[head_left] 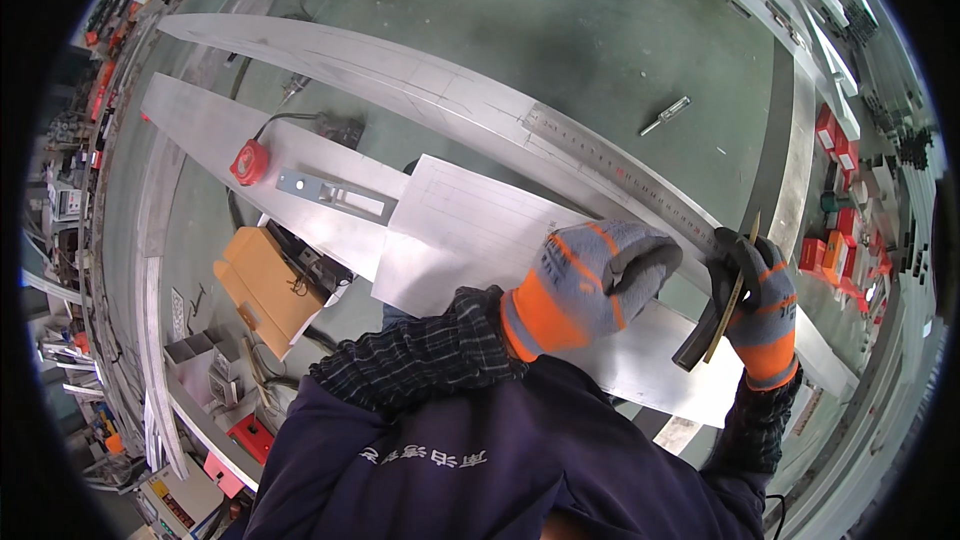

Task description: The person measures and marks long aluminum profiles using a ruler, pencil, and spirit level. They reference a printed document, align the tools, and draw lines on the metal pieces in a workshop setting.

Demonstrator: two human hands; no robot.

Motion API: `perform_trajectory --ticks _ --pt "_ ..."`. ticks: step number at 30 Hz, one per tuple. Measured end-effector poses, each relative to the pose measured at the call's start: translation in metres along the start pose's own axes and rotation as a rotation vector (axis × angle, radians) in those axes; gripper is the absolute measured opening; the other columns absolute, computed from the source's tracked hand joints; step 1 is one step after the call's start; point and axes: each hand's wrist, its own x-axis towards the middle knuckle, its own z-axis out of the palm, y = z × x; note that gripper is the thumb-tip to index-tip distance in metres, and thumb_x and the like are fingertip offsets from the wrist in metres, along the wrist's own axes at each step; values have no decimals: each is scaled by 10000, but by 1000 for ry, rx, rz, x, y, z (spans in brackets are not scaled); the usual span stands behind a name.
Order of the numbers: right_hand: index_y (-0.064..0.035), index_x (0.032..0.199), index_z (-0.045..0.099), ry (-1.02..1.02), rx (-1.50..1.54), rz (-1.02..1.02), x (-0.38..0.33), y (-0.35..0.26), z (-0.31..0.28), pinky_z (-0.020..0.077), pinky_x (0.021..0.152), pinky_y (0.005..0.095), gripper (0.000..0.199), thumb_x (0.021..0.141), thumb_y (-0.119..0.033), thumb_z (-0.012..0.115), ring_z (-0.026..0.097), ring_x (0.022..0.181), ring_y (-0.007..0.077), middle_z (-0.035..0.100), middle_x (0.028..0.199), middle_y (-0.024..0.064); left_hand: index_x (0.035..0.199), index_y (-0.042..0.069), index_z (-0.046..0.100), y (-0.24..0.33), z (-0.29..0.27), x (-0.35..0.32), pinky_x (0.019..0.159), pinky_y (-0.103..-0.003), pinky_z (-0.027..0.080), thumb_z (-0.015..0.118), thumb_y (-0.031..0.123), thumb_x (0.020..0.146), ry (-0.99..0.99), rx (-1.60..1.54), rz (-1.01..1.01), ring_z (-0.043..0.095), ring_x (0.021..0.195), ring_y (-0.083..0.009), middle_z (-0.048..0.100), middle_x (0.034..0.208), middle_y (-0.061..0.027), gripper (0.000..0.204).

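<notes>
My left hand [597, 285], in a grey and orange glove, is above the metal plate near the right edge of a white paper sheet [455, 225]. Its fingers are curled in against the thumb, and whatever may be between them is hidden. In its grip, my right hand [762, 305], gloved alike, has a dark bar with a thin brass-coloured strip [728, 315], held at a slant over the plate's right end. A long steel ruler [620, 172] with dark markings lies along the far metal beam [400, 75], reaching toward my right hand.
On the near metal beam [200, 125] lie a red tape measure [249, 162] and a grey spirit level [335, 197]. An open cardboard box [262, 285] stands to the left. Beyond the far beam, a screwdriver [665, 115] rests on the green surface. Red boxes [838, 140] line the right side.
</notes>
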Motion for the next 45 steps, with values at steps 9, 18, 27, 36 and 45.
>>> perform_trajectory --ticks 9,18,27,36,45 --pt "-34 1260 689 19 -12 -72 2 13 3 568 865 439 443 832 48 770 669 1001 383 678 1109 175 1336 50 658 -18 -10 24 1183 -624 364 795 302 847 8 715 374 532 1319 -481 596 1391 -233 567" --pt "-34 1279 679 18 -85 -51 2 12 5 555 919 472 414 872 28 730 670 1080 405 692 1185 190 1355 40 640 -41 -44 28 1203 -603 365 784 350 849 -8 862 393 515 1361 -452 585 1437 -212 610" --pt "-55 1296 676 -17 -139 -28 0 14 7 552 938 480 462 848 46 722 661 1113 419 679 1236 209 1366 44 644 -47 -47 29 1200 -587 382 772 378 862 -10 853 407 531 1355 -443 601 1431 -209 619" --pt "-28 1292 670 -44 0 21 10 1 5 555 965 466 513 799 115 650 669 1123 407 691 1215 207 1360 35 652 -47 -48 32 1178 -581 399 760 359 875 -1 835 398 547 1323 -434 612 1412 -205 593" --pt "-48 1318 684 -72 -45 52 13 2 3 548 926 470 511 821 73 685 651 1107 414 682 1198 201 1294 32 682 -54 -49 32 1190 -557 395 730 389 919 21 875 445 562 1333 -398 641 1372 -174 520"
